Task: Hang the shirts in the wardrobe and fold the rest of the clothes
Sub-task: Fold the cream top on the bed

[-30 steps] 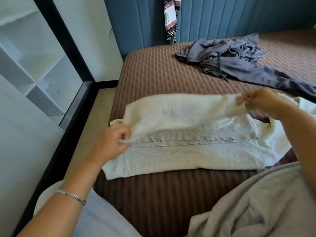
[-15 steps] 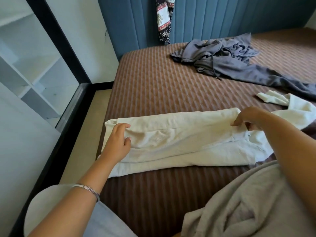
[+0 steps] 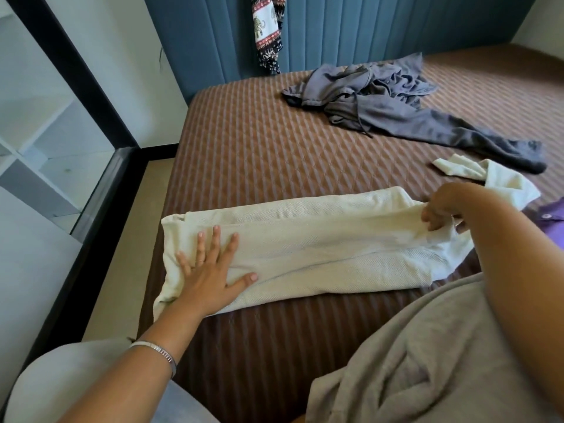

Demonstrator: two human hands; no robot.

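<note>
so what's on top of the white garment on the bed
The left hand lies flat on the white garment, fingers spread. The right hand pinches its other end. The bed directly beneath the garment is covered.

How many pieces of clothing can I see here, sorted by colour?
Cream: 1, the cream garment being folded on the bed
Dark grey: 1 heap, the grey clothes, pieces not separable
Purple: 1, the purple garment at the right edge
Patterned: 1, the elephant-print cloth hanging by the headboard
Light grey: 1, the light grey fabric nearest the camera
Total: 5

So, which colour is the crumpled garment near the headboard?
Grey garment, seen best in the head view.
</note>
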